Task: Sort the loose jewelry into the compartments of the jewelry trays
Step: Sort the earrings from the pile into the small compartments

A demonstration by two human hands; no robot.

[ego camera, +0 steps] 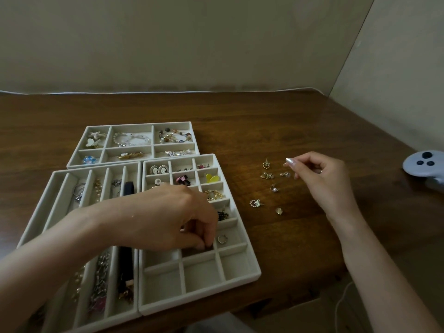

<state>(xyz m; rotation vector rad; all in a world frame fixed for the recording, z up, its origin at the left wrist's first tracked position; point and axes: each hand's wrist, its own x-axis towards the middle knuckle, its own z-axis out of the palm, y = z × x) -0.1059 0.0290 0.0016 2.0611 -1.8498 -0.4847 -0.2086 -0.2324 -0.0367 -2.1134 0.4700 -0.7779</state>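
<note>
Pale velvety grid tray (236, 261) beneath left hand (173, 217), fingertips curled into a square compartment; right hand (322, 179) curled above small gold earrings (266, 175); grasps impossible to tell.

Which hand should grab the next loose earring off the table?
Right. The right hand hovers just beside the loose earrings on the table; the left hand is across at the tray, reaching into a compartment.

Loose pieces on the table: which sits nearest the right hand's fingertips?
The small gold piece just left of the right hand, rightmost of the scatter; the rest lie farther left or nearer the camera.
</note>
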